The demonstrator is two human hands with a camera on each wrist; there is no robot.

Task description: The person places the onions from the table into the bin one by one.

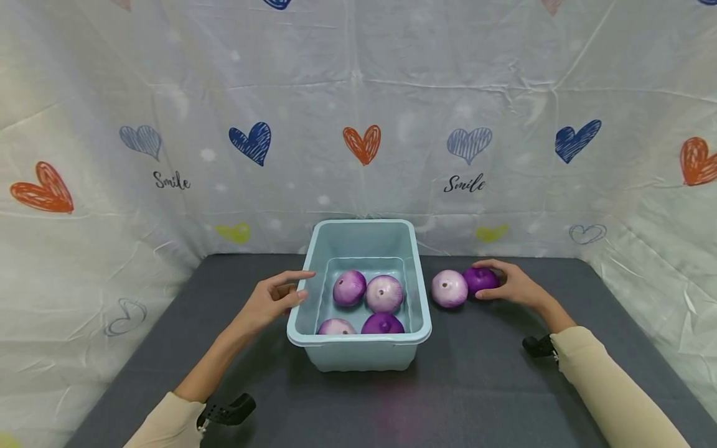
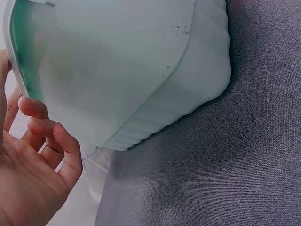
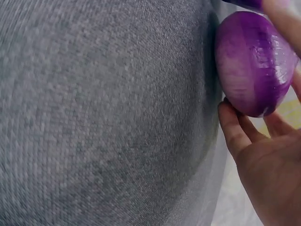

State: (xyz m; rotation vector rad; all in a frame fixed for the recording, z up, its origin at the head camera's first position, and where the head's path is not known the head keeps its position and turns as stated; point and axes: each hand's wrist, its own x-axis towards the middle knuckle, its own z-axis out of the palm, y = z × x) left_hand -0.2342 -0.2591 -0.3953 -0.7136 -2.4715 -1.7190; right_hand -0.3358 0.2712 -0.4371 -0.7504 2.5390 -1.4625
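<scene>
A light blue plastic basin (image 1: 366,358) stands on the dark table, with several glossy purple and pale onions inside, one being a pale onion (image 1: 384,294). At its left rim is my left hand (image 1: 274,298), with thumb and index finger over the edge; in the left wrist view the other fingers curl beside the outer wall. Right of the basin, my right hand (image 1: 512,285) grips a deep purple onion (image 1: 478,281) between thumb and fingers. That onion (image 3: 254,63) fills the grasp in the right wrist view. Directly to its left lies a pale purple onion (image 1: 449,289).
Dark grey cloth (image 1: 448,386) covers the table. A white curtain (image 1: 358,81) printed with hearts hangs behind and along both sides. Each wrist carries a black strapped device, such as the left wrist device (image 1: 229,410).
</scene>
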